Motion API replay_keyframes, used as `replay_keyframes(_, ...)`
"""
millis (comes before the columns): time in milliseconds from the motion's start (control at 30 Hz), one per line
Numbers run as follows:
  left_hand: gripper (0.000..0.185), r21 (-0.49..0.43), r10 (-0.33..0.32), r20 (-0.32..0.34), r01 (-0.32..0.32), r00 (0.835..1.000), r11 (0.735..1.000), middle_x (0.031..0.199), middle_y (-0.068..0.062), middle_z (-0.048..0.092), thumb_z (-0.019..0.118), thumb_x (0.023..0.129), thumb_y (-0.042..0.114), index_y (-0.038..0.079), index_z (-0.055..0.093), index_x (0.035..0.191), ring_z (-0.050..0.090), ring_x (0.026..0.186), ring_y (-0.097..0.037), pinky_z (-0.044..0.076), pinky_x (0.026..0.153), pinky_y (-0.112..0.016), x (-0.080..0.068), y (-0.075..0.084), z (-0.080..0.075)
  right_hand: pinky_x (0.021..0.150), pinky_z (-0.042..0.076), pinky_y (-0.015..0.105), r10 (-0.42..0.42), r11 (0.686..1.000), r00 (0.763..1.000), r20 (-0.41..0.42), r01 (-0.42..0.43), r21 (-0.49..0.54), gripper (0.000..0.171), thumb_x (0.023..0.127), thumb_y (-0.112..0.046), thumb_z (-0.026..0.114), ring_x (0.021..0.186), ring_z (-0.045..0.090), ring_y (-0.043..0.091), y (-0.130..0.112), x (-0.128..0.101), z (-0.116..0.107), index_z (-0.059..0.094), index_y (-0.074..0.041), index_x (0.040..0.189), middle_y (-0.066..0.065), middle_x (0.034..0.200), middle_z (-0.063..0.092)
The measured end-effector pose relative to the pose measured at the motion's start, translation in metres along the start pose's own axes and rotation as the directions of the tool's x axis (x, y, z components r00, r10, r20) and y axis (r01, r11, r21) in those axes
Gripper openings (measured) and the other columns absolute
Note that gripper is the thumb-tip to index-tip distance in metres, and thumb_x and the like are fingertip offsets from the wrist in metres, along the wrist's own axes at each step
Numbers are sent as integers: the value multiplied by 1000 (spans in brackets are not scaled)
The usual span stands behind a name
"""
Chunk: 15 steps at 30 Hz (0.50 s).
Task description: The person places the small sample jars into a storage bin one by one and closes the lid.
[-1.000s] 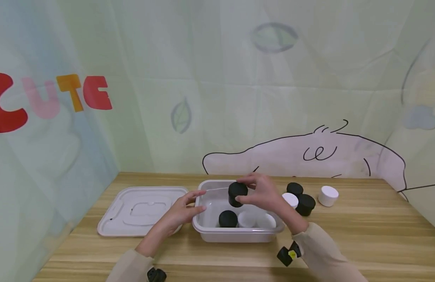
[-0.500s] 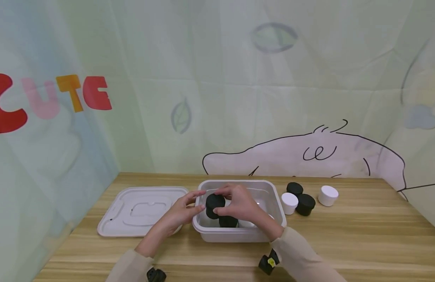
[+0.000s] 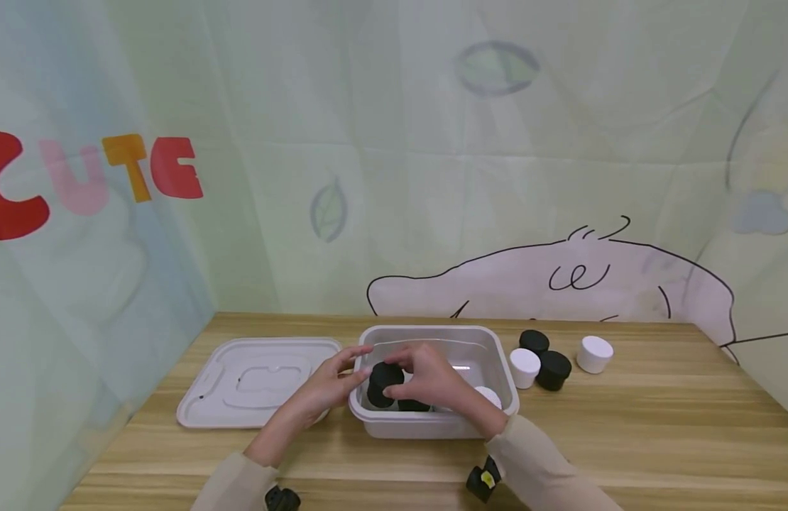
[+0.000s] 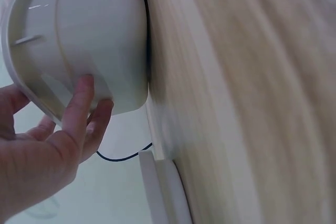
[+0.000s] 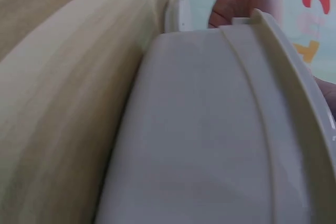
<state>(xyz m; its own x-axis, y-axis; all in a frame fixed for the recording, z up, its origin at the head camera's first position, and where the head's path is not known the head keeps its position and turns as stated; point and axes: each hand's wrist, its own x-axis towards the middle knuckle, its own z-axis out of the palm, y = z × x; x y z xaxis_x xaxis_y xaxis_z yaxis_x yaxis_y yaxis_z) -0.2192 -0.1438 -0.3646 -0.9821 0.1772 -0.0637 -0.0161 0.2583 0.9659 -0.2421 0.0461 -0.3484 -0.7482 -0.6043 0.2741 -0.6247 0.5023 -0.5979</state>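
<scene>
- Wood-grain surface (image 3: 624, 426) in front of a pale green cartoon backdrop, with a clear plastic bin (image 3: 496, 355) in the middle and its lid (image 3: 260, 380) lying flat just to the left.
- Right hand (image 3: 432, 380) is down inside the bin with its fingers wrapped round a black jar (image 3: 382, 383), low at the bin's left end, right next to another black jar (image 3: 413, 405) and a white jar (image 3: 490, 394) already in there.
- Left hand (image 3: 326, 387) grips the bin's left rim; the left wrist view shows its fingers (image 4: 79, 108) pressed on the outer wall.
- To do this bit well, the person should probably keep that rim steady, set the jar down upright in the free spot without knocking its neighbours, and let go only once it sits flat.
- Off to the right, four more jars wait: a white one (image 3: 524, 367), two black ones (image 3: 534, 341) (image 3: 553, 370), and another white (image 3: 594, 354).
</scene>
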Motion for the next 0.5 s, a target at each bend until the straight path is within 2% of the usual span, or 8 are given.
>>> replay_keyframes(233,42,-5,31,38,-31,999,1000,132,-30,38,53,92,13,5,42,133,45,116,-39,53,74,-40,-2,2,-2,70,47,19,-98,990,994,54,103,-99,35,70,-16,76,82,59,12,-2,1,9,68,3,97,10,92,69)
replay_keyframes(500,43,-18,37,50,-36,998,999,132,-32,37,53,92,11,4,41,133,45,114,-38,53,74,-39,-3,2,-2,71,49,19,-83,991,989,120,94,-97,30,69,-10,77,83,66,16,-1,4,14,69,3,95,10,89,70)
